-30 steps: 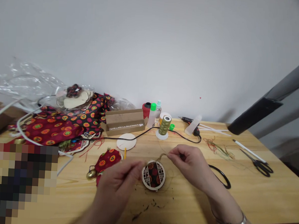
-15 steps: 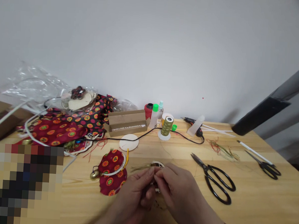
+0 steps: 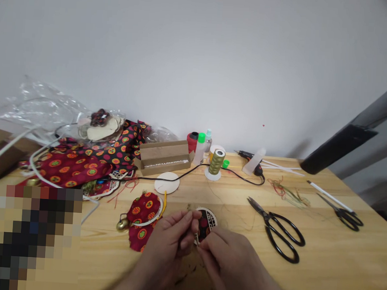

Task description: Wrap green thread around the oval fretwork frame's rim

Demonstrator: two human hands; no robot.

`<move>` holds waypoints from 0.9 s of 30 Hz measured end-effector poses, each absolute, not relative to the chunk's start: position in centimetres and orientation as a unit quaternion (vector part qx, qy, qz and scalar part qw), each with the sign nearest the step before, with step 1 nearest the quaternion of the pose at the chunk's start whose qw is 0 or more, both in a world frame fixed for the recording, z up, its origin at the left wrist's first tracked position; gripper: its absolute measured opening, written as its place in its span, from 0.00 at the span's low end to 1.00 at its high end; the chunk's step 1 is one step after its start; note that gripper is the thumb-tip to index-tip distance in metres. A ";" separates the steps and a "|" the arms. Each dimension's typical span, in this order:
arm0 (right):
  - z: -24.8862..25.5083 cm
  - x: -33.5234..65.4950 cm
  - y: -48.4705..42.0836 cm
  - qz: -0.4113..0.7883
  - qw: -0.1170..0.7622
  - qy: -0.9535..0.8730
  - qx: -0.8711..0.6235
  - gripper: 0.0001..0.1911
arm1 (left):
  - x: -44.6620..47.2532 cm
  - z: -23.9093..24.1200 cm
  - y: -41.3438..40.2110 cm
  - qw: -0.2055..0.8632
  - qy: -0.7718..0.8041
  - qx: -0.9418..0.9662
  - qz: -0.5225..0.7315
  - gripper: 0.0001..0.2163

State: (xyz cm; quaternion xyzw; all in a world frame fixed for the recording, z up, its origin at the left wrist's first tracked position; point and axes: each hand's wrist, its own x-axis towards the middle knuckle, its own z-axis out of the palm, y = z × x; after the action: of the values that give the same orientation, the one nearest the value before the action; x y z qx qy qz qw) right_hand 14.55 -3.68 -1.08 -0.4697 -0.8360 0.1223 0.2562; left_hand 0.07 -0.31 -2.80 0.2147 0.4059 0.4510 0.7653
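Close together over the table, my left hand (image 3: pixel 176 233) and my right hand (image 3: pixel 231 256) are both closed in a pinch. A thin pale cord (image 3: pixel 196 238) runs between their fingertips, its ends hidden by the fingers. Just behind lies a round dark patterned fabric piece (image 3: pixel 205 223) with a white lattice edge, partly covered by my hands. Left of my left hand are two red flowered fabric pieces (image 3: pixel 145 207), with a white rim, a yellow cord and a brass bell (image 3: pixel 122 224). Large black-handled scissors (image 3: pixel 270 226) rest open to the right of my right hand.
Behind stand a thread spool (image 3: pixel 216 164), an open cardboard box (image 3: pixel 164 158), a green-capped bottle (image 3: pixel 200 150) and a glue gun (image 3: pixel 251 159). Patterned fabric (image 3: pixel 77 166) heaps at left. Smaller scissors (image 3: pixel 343 215), a white pen (image 3: pixel 331 197) and loose threads (image 3: pixel 289 192) lie right.
My hands have drawn apart, the right one moving down and toward me. More of the round dark piece and the cord between my fingers now shows.
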 end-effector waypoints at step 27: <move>-3.0 13.3 -4.0 0.131 0.114 -0.922 -0.346 0.11 | -0.8 -2.6 0.0 0.727 0.438 0.247 0.468 0.09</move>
State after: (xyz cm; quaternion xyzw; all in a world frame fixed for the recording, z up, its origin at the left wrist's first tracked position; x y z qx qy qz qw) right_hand 13.30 -4.03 -3.02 -0.3458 -0.9220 0.1313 0.1144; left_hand -0.77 0.05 -2.61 0.2473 0.4376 0.4683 0.7267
